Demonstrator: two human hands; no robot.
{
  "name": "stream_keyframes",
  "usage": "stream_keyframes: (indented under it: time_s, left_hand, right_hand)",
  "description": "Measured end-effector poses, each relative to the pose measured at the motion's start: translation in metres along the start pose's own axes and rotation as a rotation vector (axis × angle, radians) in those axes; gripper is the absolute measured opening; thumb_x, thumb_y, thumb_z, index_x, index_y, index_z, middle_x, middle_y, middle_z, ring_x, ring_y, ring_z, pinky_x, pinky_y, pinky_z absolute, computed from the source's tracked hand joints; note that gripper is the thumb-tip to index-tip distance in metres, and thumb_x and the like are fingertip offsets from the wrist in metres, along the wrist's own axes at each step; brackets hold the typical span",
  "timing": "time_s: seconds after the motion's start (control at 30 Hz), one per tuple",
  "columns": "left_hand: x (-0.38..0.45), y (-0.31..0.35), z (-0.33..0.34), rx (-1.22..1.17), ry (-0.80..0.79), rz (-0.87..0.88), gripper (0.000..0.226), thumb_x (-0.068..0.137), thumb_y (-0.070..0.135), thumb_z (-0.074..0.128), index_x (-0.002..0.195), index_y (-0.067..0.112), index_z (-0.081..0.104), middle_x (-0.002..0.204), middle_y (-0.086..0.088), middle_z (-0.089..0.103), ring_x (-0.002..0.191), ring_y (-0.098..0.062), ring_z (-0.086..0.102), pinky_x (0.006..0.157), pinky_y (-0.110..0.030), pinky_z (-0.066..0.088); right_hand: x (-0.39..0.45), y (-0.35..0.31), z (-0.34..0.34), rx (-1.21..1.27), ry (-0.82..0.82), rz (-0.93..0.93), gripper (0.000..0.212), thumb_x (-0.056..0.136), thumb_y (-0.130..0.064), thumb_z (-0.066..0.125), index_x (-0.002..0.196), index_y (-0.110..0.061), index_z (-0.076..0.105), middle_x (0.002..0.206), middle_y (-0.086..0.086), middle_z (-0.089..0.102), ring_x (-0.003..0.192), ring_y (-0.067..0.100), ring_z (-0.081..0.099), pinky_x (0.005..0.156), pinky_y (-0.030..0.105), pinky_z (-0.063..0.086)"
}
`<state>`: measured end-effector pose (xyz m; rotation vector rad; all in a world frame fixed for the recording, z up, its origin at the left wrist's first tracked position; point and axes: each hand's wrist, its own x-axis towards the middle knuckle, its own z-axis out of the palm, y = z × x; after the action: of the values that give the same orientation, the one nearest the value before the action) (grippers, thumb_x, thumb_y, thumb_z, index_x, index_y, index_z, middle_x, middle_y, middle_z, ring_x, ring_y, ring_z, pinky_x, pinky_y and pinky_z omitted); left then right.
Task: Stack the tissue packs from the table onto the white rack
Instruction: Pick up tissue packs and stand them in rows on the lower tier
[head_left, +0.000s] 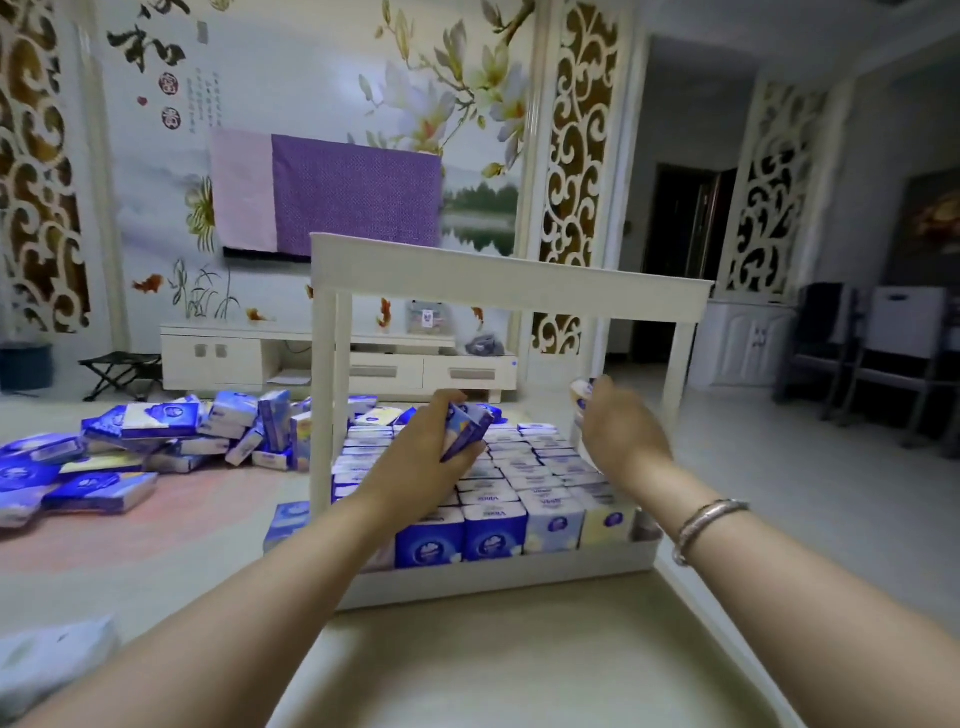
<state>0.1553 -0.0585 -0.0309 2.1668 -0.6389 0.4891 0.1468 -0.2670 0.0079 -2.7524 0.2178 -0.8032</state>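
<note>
Your left grip (431, 447) pinches a tilted tissue pack (467, 428) just above the white rack's (498, 574) filled rows; your right grip (618, 431) holds another pack (582, 392) near its far-right corner.

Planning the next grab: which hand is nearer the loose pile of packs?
Left. The left hand is just right of the pile; the right hand is farther right.

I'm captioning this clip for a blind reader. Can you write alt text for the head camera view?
A person's left hand grips a blue tissue pack over the white rack, whose bottom shelf holds rows of packs. The right hand holds a small pack near the rack's right post. A loose pile of packs lies on the table to the left.
</note>
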Motion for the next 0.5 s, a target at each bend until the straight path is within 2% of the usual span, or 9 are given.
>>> stream_keyframes:
  time_s: [0.1,0.17,0.27,0.37,0.43,0.5]
  left_hand:
    - [0.005,-0.007,0.003,-0.031,-0.008,-0.003,0.044,0.091,0.032,0.060,0.127,0.033,0.035,0.107,0.008,0.053,0.087,-0.001,0.055,0.071,-0.011,0.041]
    - [0.005,-0.007,0.003,-0.029,-0.016,0.001,0.044,0.091,0.031,0.060,0.128,0.034,0.035,0.110,0.009,0.050,0.092,-0.006,0.055,0.077,-0.018,0.042]
    - [0.003,-0.006,0.003,-0.034,-0.040,0.005,0.046,0.091,0.030,0.060,0.130,0.032,0.035,0.114,0.008,0.049,0.099,-0.011,0.054,0.084,-0.024,0.044]
    - [0.001,-0.003,0.001,-0.030,-0.070,-0.002,0.050,0.092,0.031,0.060,0.133,0.032,0.032,0.116,0.008,0.049,0.102,-0.012,0.054,0.085,-0.025,0.044]
    - [0.001,-0.001,0.000,-0.037,-0.083,-0.029,0.056,0.091,0.032,0.061,0.136,0.032,0.028,0.115,0.009,0.050,0.098,-0.011,0.055,0.081,-0.022,0.041]
    - [0.001,0.000,0.000,-0.060,-0.084,-0.067,0.064,0.088,0.033,0.065,0.137,0.031,0.024,0.115,0.007,0.053,0.095,-0.011,0.057,0.080,-0.021,0.039]
  right_hand:
    - [0.012,0.008,0.024,0.045,-0.059,0.070,0.023,0.097,-0.012,0.045,0.116,0.000,0.048,0.115,0.019,0.057,0.091,0.029,0.056,0.070,0.029,0.038]
    - [0.019,0.012,0.034,0.138,-0.117,0.175,0.026,0.096,-0.014,0.046,0.116,0.002,0.051,0.122,0.021,0.056,0.106,0.035,0.056,0.073,0.028,0.037]
    - [0.025,0.015,0.041,0.202,-0.238,0.272,0.034,0.099,-0.018,0.043,0.123,0.005,0.049,0.129,0.023,0.052,0.115,0.036,0.053,0.074,0.025,0.034]
    - [0.028,0.012,0.035,0.139,-0.394,0.256,0.037,0.102,-0.016,0.033,0.128,0.005,0.050,0.132,0.022,0.052,0.118,0.034,0.052,0.077,0.025,0.036]
    - [0.024,0.007,0.028,0.124,-0.482,0.258,0.039,0.103,-0.014,0.026,0.132,0.005,0.046,0.136,0.021,0.049,0.123,0.032,0.050,0.088,0.028,0.040]
    - [0.020,0.006,0.027,0.132,-0.490,0.238,0.041,0.103,-0.012,0.023,0.133,0.007,0.044,0.138,0.022,0.047,0.125,0.034,0.048,0.095,0.030,0.040]
